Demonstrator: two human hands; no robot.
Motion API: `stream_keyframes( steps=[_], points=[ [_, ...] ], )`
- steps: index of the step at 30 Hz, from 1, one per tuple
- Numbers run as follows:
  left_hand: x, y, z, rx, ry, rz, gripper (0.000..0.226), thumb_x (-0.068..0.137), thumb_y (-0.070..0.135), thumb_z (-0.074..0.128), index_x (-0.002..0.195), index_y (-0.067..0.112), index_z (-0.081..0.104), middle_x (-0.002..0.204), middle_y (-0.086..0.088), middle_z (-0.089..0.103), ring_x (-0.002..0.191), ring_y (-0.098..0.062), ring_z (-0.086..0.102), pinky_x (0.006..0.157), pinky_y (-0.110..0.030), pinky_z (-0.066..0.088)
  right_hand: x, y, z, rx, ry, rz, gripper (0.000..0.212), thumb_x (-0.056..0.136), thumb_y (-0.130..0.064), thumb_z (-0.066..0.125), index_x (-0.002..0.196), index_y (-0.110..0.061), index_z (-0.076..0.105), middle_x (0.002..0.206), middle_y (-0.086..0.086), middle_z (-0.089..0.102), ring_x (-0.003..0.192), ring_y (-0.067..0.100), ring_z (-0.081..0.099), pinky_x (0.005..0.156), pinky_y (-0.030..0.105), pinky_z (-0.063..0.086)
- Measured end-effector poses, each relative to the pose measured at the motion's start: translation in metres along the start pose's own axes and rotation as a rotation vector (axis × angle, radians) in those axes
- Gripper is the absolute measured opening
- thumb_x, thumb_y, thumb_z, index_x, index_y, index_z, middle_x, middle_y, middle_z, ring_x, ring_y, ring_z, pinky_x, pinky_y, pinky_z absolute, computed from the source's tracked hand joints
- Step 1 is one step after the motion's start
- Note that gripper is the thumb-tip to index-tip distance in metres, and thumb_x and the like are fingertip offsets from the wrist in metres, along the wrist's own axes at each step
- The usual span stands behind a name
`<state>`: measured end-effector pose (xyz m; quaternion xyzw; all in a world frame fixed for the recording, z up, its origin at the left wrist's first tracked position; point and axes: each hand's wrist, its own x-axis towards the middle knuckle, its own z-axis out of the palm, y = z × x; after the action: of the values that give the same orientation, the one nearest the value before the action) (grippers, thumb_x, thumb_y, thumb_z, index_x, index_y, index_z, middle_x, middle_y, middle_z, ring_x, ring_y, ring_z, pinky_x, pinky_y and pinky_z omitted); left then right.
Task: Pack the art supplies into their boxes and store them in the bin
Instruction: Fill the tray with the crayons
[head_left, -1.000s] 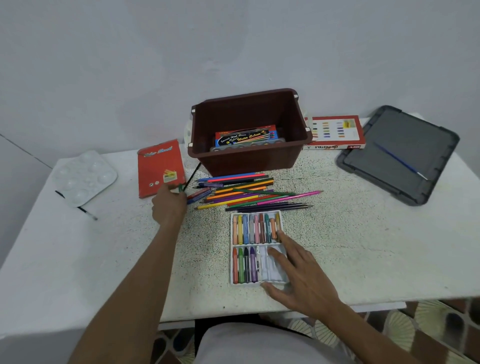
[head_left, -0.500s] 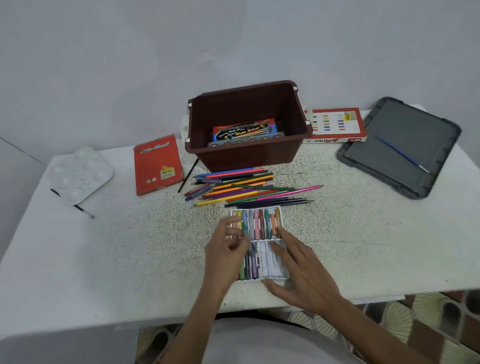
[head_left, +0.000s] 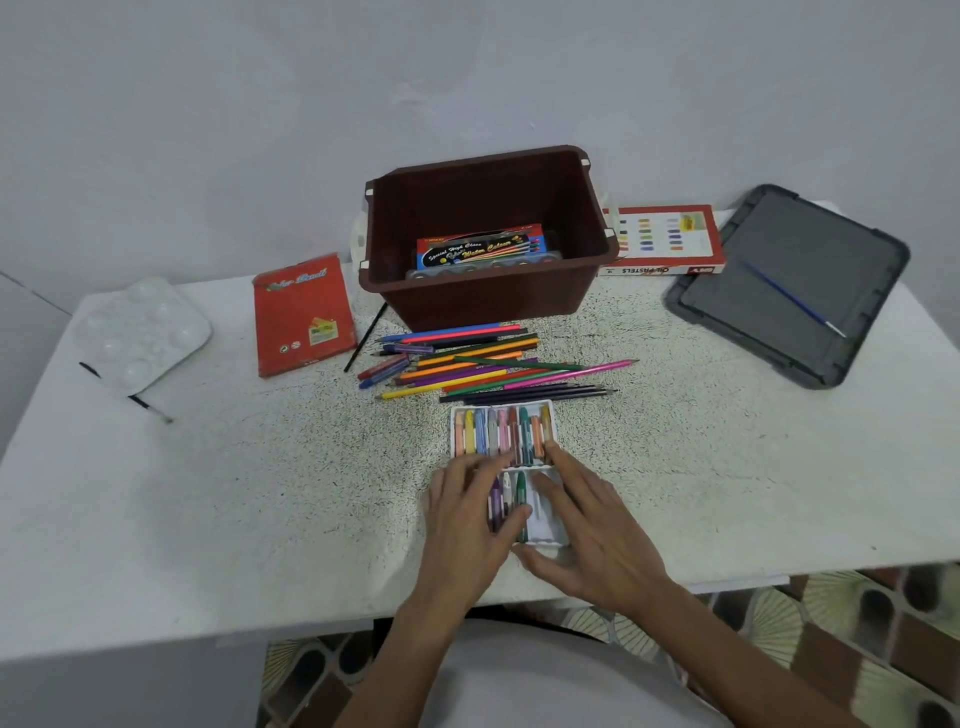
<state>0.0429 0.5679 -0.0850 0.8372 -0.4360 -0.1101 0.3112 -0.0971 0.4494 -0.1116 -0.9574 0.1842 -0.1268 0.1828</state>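
A white pastel tray (head_left: 503, 410) lies on the table near its front edge. Its far row is full of oil pastels (head_left: 501, 434); the near row holds a few, with bare slots at the right. My left hand (head_left: 465, 517) is over the near row, thumb and fingers pinching a green pastel (head_left: 521, 491) that stands in a slot. My right hand (head_left: 589, 530) rests flat on the tray's right side, fingers spread. Loose colour pencils (head_left: 467, 364) lie behind the tray. The brown bin (head_left: 488, 301) stands beyond them, with a watercolour box (head_left: 480, 247) inside.
A red pencil box (head_left: 301, 317) lies left of the bin, with a thin black brush (head_left: 366, 338) beside it. The oil pastels box (head_left: 665, 234) is at the back right. A grey lid (head_left: 841, 244) carries a blue brush (head_left: 789, 299). A white palette (head_left: 140, 332) sits far left.
My left hand left the pencil pile with a green pastel and came to the tray's near row. My right hand stayed on the tray. The camera tipped down slightly.
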Motion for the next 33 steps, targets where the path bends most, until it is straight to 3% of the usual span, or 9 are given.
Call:
stream_keyframes(
  steps=[3,5,8,15,19,21,24,29,33],
  points=[
    [0.003,-0.007,0.0,0.065,-0.003,-0.077,0.08,0.078,0.078,0.049,0.147,0.043,0.033,0.149,0.006,0.028,0.138,-0.016,0.024,0.109,-0.037,0.017,0.0,0.0,-0.001,-0.009,-0.001,-0.003,0.079,0.089,-0.068,0.052,0.144,-0.012,0.045,0.164,0.007,0.016,0.146,0.022,0.028,0.106,0.046,0.043],
    [0.008,-0.008,-0.003,0.1,-0.044,-0.182,0.102,0.067,0.089,0.048,0.153,0.044,0.017,0.162,-0.001,0.006,0.148,-0.021,0.002,0.116,-0.047,0.004,0.0,0.0,-0.001,-0.019,-0.006,-0.001,0.08,0.089,-0.069,0.051,0.144,-0.011,0.045,0.164,0.007,0.015,0.147,0.022,0.028,0.107,0.044,0.042],
    [0.014,-0.008,-0.01,0.138,-0.122,-0.331,0.122,0.054,0.093,0.047,0.153,0.045,-0.005,0.162,-0.005,-0.02,0.148,-0.024,-0.021,0.117,-0.051,-0.009,0.0,-0.001,-0.002,-0.035,-0.004,0.005,0.081,0.089,-0.07,0.048,0.144,-0.01,0.046,0.164,0.007,0.015,0.147,0.022,0.028,0.109,0.043,0.041],
    [0.025,-0.007,-0.016,0.197,-0.253,-0.487,0.138,0.051,0.092,0.06,0.146,0.044,-0.029,0.155,-0.008,-0.04,0.144,-0.03,-0.032,0.116,-0.052,-0.015,0.0,-0.002,-0.003,-0.039,-0.033,0.021,0.081,0.09,-0.072,0.045,0.145,-0.012,0.045,0.165,0.005,0.01,0.148,0.021,0.025,0.108,0.045,0.042],
    [0.027,-0.012,-0.017,0.229,-0.293,-0.482,0.138,0.049,0.096,0.055,0.134,0.047,-0.043,0.152,-0.007,-0.043,0.143,-0.031,-0.035,0.115,-0.051,-0.017,0.0,-0.002,-0.002,-0.043,-0.033,0.021,0.08,0.09,-0.072,0.045,0.145,-0.013,0.045,0.165,0.006,0.012,0.148,0.021,0.025,0.109,0.046,0.041],
    [0.028,-0.014,-0.019,0.211,-0.28,-0.446,0.133,0.049,0.1,0.044,0.137,0.048,-0.04,0.154,-0.006,-0.04,0.144,-0.03,-0.033,0.114,-0.05,-0.018,0.0,-0.002,-0.003,-0.045,-0.027,0.013,0.08,0.09,-0.071,0.046,0.145,-0.013,0.045,0.164,0.007,0.013,0.148,0.021,0.024,0.11,0.045,0.04],
    [0.039,-0.022,-0.021,0.132,-0.138,-0.44,0.121,0.056,0.102,0.027,0.15,0.041,-0.021,0.161,-0.001,-0.027,0.148,-0.025,-0.023,0.114,-0.046,-0.016,0.0,-0.002,-0.003,-0.054,-0.014,0.006,0.079,0.09,-0.071,0.046,0.145,-0.013,0.045,0.164,0.008,0.015,0.147,0.023,0.027,0.11,0.043,0.041],
    [0.074,-0.05,-0.033,0.178,0.178,-0.436,0.074,0.092,0.061,0.047,0.151,0.02,0.03,0.162,-0.012,0.018,0.148,-0.031,0.014,0.119,-0.054,0.01,-0.001,-0.002,-0.001,-0.053,-0.007,0.0,0.078,0.09,-0.07,0.047,0.143,-0.013,0.047,0.164,0.008,0.017,0.146,0.024,0.03,0.108,0.045,0.043],
    [0.101,-0.072,-0.048,0.272,0.252,-0.494,0.054,0.097,0.041,0.05,0.143,0.013,0.043,0.15,-0.015,0.037,0.137,-0.036,0.034,0.111,-0.053,0.025,0.001,-0.001,-0.001,-0.048,-0.007,0.007,0.078,0.09,-0.07,0.048,0.143,-0.013,0.048,0.163,0.009,0.017,0.146,0.025,0.031,0.104,0.048,0.046]
  ],
)
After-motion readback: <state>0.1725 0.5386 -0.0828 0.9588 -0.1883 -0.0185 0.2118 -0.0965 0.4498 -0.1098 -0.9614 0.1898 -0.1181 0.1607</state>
